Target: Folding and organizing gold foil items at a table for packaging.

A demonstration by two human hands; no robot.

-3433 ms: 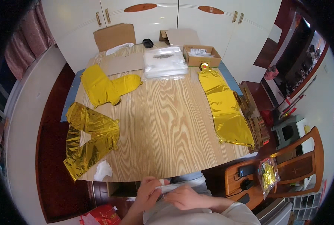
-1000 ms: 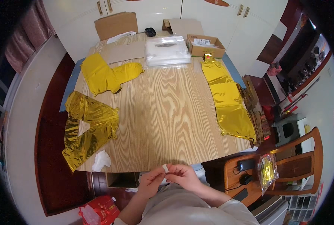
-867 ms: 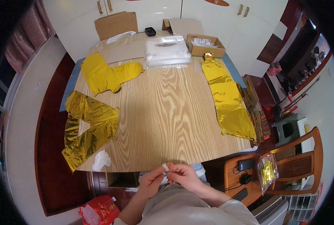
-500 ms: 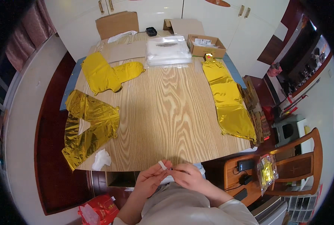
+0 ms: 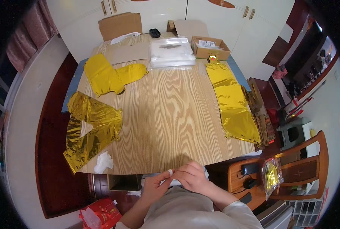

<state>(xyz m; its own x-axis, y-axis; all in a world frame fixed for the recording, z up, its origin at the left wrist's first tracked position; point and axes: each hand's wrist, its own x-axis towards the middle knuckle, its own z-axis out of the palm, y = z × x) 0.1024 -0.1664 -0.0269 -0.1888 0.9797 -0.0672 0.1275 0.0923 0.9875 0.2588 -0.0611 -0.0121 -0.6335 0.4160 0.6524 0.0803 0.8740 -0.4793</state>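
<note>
The worktop (image 5: pixel 170 126) is the biggest thing before me, the middle of its near edge partly hidden by my hands. A gold foil (image 5: pixel 233 101) lies along the right edge; a second foil (image 5: pixel 101 120) covers much of the left edge's near part, and a third foil (image 5: pixel 105 74) lies toward the far left corner. Near the far edge, the clear bags (image 5: pixel 172 63) sit beside a box (image 5: pixel 212 54) with hard-to-read contents. At the near edge's middle, my left hand (image 5: pixel 155 187) meets my curled right hand (image 5: pixel 192 178) by a white band (image 5: pixel 170 172); I cannot tell whether either grips anything.
</note>
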